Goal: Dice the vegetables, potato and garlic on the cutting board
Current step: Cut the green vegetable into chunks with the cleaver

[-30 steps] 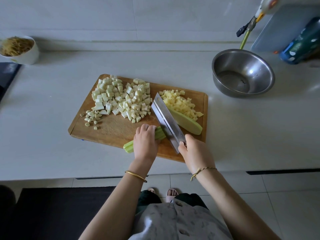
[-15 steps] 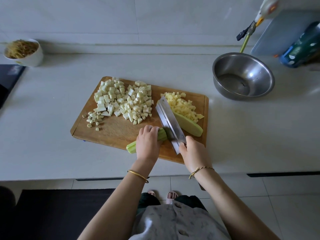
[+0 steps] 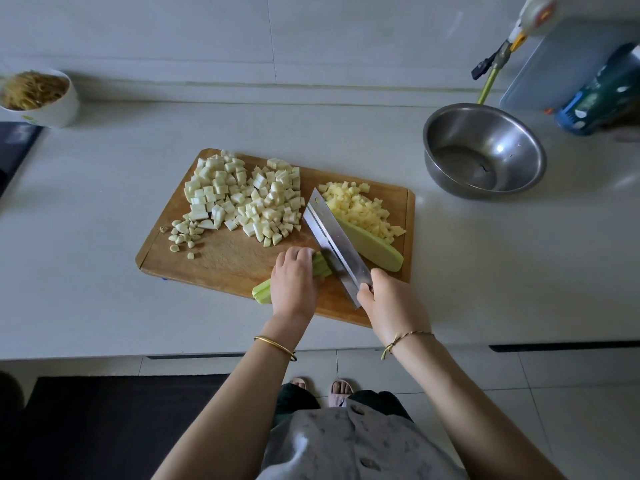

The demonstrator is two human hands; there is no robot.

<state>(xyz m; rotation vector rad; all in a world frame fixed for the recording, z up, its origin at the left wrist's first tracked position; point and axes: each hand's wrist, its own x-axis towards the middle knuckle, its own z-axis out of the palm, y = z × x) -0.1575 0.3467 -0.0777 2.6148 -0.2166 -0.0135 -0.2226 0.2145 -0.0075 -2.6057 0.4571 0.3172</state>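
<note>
A wooden cutting board (image 3: pixel 225 261) lies on the white counter. It carries a big heap of pale diced vegetable (image 3: pixel 242 199), a small pile of garlic pieces (image 3: pixel 183 233) at its left, and yellow diced potato (image 3: pixel 360 207) at its right. My left hand (image 3: pixel 294 282) grips a bundle of green vegetable strips (image 3: pixel 263 291) near the board's front edge. My right hand (image 3: pixel 388 299) holds a cleaver (image 3: pixel 334 247), whose blade edge meets the strips just right of my left fingers. A pale green vegetable half (image 3: pixel 370 249) lies behind the blade.
A steel bowl (image 3: pixel 485 150) stands to the right of the board. A white bowl of noodles (image 3: pixel 38 95) sits at the far left. A blue bottle (image 3: pixel 595 98) and a white board (image 3: pixel 561 60) lean at the back right. The counter's front edge runs just below the board.
The cleaver blade has stayed at the strips beside my left fingers. The view has shifted slightly; both hands keep their hold.
</note>
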